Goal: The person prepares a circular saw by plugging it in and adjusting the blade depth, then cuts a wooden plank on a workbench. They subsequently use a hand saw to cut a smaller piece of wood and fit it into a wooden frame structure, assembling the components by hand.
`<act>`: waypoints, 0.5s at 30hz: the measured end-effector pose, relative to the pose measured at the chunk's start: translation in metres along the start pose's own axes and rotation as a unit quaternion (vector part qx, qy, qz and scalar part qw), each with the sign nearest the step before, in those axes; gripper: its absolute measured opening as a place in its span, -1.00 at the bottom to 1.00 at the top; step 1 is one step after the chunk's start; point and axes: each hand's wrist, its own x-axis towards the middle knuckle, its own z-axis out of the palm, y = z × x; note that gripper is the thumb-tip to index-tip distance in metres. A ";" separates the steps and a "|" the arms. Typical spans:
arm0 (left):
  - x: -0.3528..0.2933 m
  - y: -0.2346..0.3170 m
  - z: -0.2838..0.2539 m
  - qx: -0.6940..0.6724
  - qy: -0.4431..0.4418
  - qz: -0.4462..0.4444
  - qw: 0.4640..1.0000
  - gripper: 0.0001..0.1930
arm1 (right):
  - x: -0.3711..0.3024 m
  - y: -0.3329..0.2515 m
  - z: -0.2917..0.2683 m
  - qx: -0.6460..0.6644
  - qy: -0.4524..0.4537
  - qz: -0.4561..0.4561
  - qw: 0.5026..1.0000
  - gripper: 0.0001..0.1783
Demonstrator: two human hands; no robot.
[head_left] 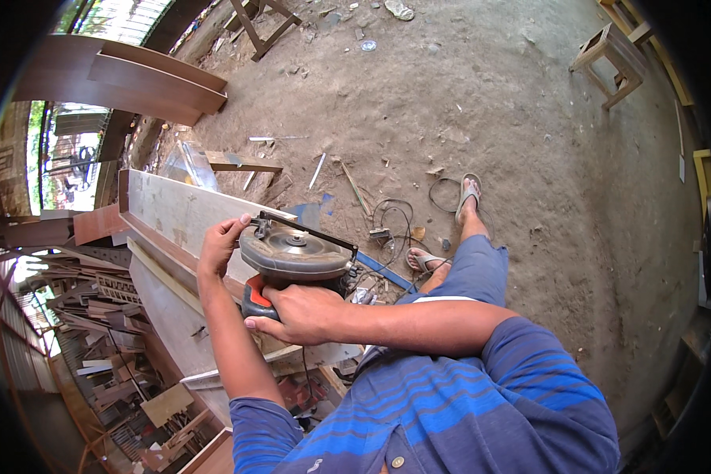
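A circular saw (292,261) is tipped up in front of me, its round blade (288,242) and dusty guard facing upward. My right hand (300,312) wraps around its black and orange handle (257,297). With fingertips pinched, my left hand (225,241) holds the far left end of the saw's dark narrow base plate (308,231). Beneath and beyond the saw lies a long pale wooden board (189,201) with brown edges. The saw's underside and the fingers beneath the handle are hidden.
Scrap wood (107,304) is piled at the left. Brown panels (146,75) lean at the far left. A cord (395,209) coils on the dirt floor (450,110) near my sandalled feet. One wooden stool (612,63) stands far right; a blue bar (383,271) lies by my leg.
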 end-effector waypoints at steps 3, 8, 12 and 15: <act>0.000 -0.002 -0.002 -0.007 0.000 -0.007 1.000 -0.57 | 0.002 0.003 0.006 0.003 0.005 -0.006 1.000 -0.14; -0.001 0.005 0.001 -0.004 -0.004 -0.008 1.000 -0.56 | 0.004 0.002 0.002 -0.002 0.003 -0.001 1.000 -0.14; -0.001 0.001 -0.003 -0.010 -0.008 -0.013 1.000 -0.55 | 0.004 0.002 0.004 0.000 -0.001 0.002 1.000 -0.15; 0.001 0.000 -0.002 -0.016 -0.008 -0.012 1.000 -0.55 | 0.003 0.001 0.001 0.001 -0.002 0.004 1.000 -0.15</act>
